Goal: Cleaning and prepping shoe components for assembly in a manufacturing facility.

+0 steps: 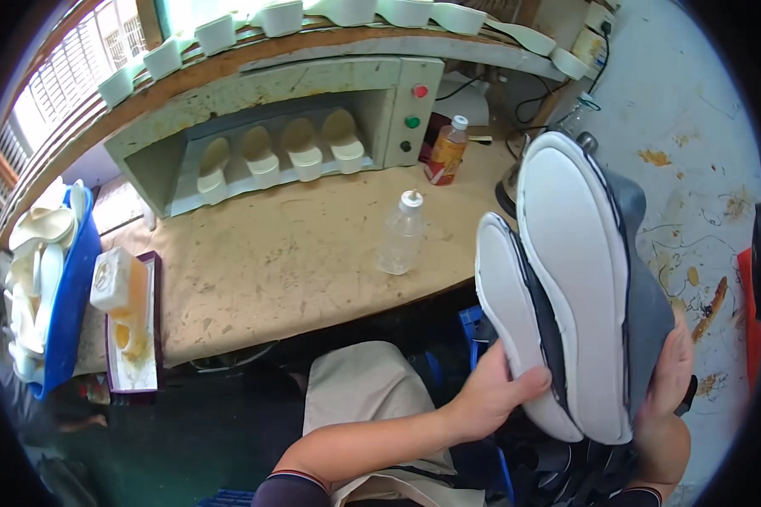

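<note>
A pair of shoes with dark uppers is held up at the right, bottoms turned toward me. The left shoe (507,291) and the right shoe (573,245) both show pale, bare undersides with dark edging. Around the lower part of the left shoe my left hand (495,393) is closed, its thumb pressed on the underside. My right hand (670,367) grips the grey upper (648,296) of the right shoe from its outer side, with its fingers partly hidden behind it.
On the brown-covered bench (254,287) stand a clear bottle (402,237), an orange-labelled bottle (446,152) and an open-fronted heater box (423,63) holding several soles. At left are a blue basket (69,296) of soles and a tray (155,325) with a yellowish container (120,291). Soles line the shelf (220,63).
</note>
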Action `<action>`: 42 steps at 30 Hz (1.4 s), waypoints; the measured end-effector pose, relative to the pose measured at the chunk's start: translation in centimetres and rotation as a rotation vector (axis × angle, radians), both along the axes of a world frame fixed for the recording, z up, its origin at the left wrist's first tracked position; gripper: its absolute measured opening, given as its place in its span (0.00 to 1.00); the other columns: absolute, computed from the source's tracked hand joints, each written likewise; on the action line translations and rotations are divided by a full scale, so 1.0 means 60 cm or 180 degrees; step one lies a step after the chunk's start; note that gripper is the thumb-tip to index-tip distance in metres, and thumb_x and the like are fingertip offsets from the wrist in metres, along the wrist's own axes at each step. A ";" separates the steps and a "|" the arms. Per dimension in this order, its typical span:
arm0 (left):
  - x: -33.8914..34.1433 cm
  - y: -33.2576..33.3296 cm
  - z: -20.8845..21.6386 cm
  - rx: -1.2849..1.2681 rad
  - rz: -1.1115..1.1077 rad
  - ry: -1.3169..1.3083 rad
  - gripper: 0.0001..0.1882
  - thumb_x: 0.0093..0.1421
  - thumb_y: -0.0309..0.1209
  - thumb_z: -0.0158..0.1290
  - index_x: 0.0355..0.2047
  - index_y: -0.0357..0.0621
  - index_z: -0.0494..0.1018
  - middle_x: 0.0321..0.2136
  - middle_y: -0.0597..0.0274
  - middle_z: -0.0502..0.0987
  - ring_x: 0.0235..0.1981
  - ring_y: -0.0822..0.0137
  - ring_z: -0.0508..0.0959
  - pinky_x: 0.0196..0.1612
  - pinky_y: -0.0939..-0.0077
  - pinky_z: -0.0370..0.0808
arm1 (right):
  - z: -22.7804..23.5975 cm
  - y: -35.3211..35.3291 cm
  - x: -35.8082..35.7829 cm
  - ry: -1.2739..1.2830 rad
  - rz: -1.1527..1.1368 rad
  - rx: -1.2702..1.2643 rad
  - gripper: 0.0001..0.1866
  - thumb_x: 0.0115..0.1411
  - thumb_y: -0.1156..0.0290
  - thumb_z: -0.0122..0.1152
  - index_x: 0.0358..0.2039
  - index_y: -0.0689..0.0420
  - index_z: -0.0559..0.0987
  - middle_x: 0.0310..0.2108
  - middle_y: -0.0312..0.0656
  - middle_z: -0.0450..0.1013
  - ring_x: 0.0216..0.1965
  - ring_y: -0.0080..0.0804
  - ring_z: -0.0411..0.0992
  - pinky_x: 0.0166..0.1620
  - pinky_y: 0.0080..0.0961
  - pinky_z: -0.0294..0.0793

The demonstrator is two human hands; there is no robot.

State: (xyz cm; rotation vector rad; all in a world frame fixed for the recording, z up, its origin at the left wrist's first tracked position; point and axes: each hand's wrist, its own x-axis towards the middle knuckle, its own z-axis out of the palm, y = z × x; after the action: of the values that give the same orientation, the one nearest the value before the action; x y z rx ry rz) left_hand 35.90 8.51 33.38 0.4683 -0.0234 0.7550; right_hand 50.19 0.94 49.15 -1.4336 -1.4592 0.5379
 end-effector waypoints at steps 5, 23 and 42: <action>-0.190 0.023 -0.010 -0.0231 0.0066 0.1505 0.28 0.60 0.28 0.64 0.58 0.34 0.67 0.46 0.54 0.79 0.44 0.66 0.79 0.50 0.74 0.76 | -0.031 0.049 -0.005 -0.3853 -0.1263 0.1303 0.19 0.73 0.62 0.47 0.52 0.67 0.73 0.46 0.44 0.74 0.46 0.30 0.70 0.51 0.23 0.67; -0.500 0.013 -0.226 0.4231 -0.1570 0.5072 0.43 0.59 0.56 0.60 0.64 0.37 0.65 0.49 0.43 0.78 0.48 0.47 0.80 0.51 0.62 0.75 | -0.273 0.434 -0.013 -0.3616 -0.0933 -0.0022 0.14 0.60 0.59 0.62 0.26 0.58 0.80 0.24 0.47 0.78 0.24 0.52 0.74 0.28 0.42 0.72; -0.478 0.078 -0.289 0.4109 -0.0143 0.4805 0.13 0.56 0.38 0.54 0.27 0.39 0.78 0.29 0.49 0.81 0.29 0.43 0.79 0.35 0.53 0.76 | 0.061 1.169 -0.195 0.0279 -0.1550 0.3466 0.42 0.63 0.51 0.51 0.71 0.62 0.54 0.68 0.52 0.54 0.65 0.43 0.55 0.66 0.39 0.53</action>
State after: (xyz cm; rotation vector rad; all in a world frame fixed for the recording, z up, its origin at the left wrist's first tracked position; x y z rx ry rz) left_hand 7.19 13.22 16.06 2.1604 0.9317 0.0812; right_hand 38.50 71.10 52.82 -0.7874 -0.9810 -0.4600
